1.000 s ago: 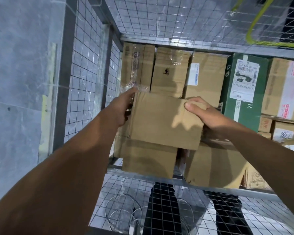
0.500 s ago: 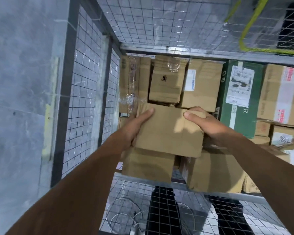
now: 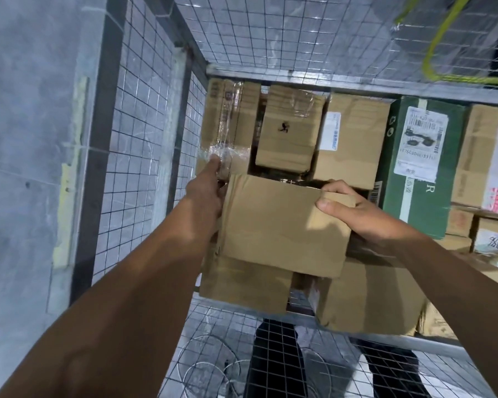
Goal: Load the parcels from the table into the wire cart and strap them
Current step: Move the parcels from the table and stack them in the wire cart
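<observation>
I look down into the wire cart [image 3: 144, 116], whose mesh walls stand on the left and at the back. A plain brown cardboard parcel [image 3: 279, 225] sits tilted on top of two lower brown parcels [image 3: 242, 282] in the cart's near left corner. My left hand [image 3: 206, 191] lies along the parcel's left side with its fingers stretched forward, the fingertips near a taped parcel [image 3: 227, 122]. My right hand [image 3: 357, 214] grips the parcel's far right corner, thumb on the top face and fingers curled over the edge.
A row of brown parcels [image 3: 288, 133] and a green box with a white label [image 3: 420, 173] stand against the back mesh. More parcels [image 3: 486, 225] fill the right side. A yellow-green strap [image 3: 437, 53] hangs behind the back mesh. The near mesh wall [image 3: 242, 354] is below.
My left hand has slid from the parcel's top left corner to its left side. The parcel has tipped slightly and sits lower on the stack. My right hand keeps its hold.
</observation>
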